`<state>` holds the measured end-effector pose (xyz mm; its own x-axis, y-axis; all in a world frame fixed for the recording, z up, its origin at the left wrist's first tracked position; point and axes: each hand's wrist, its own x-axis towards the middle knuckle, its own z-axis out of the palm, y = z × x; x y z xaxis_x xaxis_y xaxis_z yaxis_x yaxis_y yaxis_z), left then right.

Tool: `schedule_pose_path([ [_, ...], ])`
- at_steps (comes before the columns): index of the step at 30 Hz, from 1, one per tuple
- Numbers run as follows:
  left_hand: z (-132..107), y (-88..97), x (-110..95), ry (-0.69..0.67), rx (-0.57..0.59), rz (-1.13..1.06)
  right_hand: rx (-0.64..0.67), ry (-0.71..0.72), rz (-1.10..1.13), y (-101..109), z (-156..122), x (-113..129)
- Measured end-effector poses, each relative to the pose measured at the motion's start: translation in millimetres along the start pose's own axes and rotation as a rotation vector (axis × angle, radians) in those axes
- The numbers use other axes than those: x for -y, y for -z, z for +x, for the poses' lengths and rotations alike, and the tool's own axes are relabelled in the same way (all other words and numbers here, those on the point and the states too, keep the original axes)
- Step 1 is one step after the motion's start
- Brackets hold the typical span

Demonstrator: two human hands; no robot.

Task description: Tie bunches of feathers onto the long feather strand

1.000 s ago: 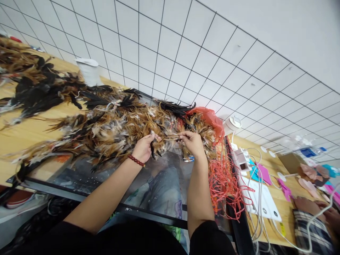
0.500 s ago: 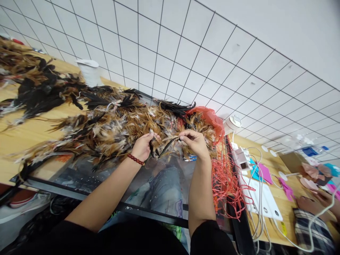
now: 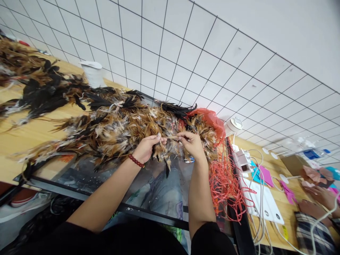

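Observation:
In front of the large heap of brown and black feathers (image 3: 114, 131), my left hand (image 3: 147, 148) is closed in a pinch on a feather. A beaded bracelet (image 3: 136, 161) circles that wrist. A thin pale brown feather (image 3: 170, 137) stretches level between my two hands. At its other end, the fingertips of my right hand (image 3: 193, 143) are pinched together on it. Small dark-tipped feathers (image 3: 168, 166) hang just below, over the transparent tabletop (image 3: 156, 191); whether they are attached to anything I cannot tell.
Tangled red string (image 3: 225, 187) lies right of my right forearm, near a red plastic bag (image 3: 209, 120). White cables (image 3: 261, 198) cross a white power strip (image 3: 262, 202). Another person's hands (image 3: 316, 200) are at far right. A white cup-shaped container (image 3: 92, 74) stands behind the feathers.
My right hand has shifted slightly left and down, and my left hand slightly right and down, bringing them closer. The feather between them now lies level, and a dark-tipped feather shows below.

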<state>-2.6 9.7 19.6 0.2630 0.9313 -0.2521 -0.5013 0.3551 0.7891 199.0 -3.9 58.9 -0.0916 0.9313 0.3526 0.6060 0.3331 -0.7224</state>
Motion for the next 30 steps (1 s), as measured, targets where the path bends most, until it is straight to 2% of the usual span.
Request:
schedule_pose_path([
  [2,1.2,0.6,1.2,-0.042,-0.053,-0.001,-0.04,0.014,-0.175,2.1,0.6,2.1],
  [3,2.2,1.3,1.5,-0.072,-0.092,-0.007,-0.009,-0.018,-0.279,2.8,0.4,3.7],
  [4,3.4,2.2,1.7,-0.101,-0.125,-0.011,0.07,-0.076,-0.379,2.8,-0.1,6.0],
  [7,6.0,4.4,1.7,-0.156,-0.16,-0.018,0.464,-0.244,-0.608,-6.2,-2.4,16.1],
  [8,6.3,4.6,1.7,-0.163,-0.158,-0.019,0.575,-0.254,-0.657,-12.8,-3.1,20.2],
  [10,6.2,4.2,2.0,-0.179,-0.151,-0.015,0.671,-0.211,-0.72,-29.8,-3.9,27.7],
  [13,5.3,2.4,2.5,-0.252,-0.164,0.014,0.684,-0.167,-0.775,-54.9,-3.6,32.8],
  [16,4.1,1.0,1.8,-0.311,-0.156,0.028,0.713,-0.139,-0.718,-63.0,-2.1,28.7],
  [18,3.0,0.4,0.7,-0.279,-0.134,0.012,0.709,-0.11,-0.512,-55.6,-1.3,23.7],
  [23,0.2,-1.2,1.1,-0.138,-0.09,0.026,0.661,-0.134,0.327,-21.7,-3.1,17.8],
  [26,-0.1,-1.9,4.7,-0.091,-0.047,0.08,0.49,-0.131,0.499,-14.0,-4.0,18.0],
  [28,0.2,-1.9,7.5,-0.092,-0.015,0.109,0.339,-0.081,0.46,-15.5,-2.8,17.2],
  [30,-0.1,-1.7,9.6,-0.096,0.035,0.14,0.241,-0.034,0.381,-19.4,-0.4,14.9],
])
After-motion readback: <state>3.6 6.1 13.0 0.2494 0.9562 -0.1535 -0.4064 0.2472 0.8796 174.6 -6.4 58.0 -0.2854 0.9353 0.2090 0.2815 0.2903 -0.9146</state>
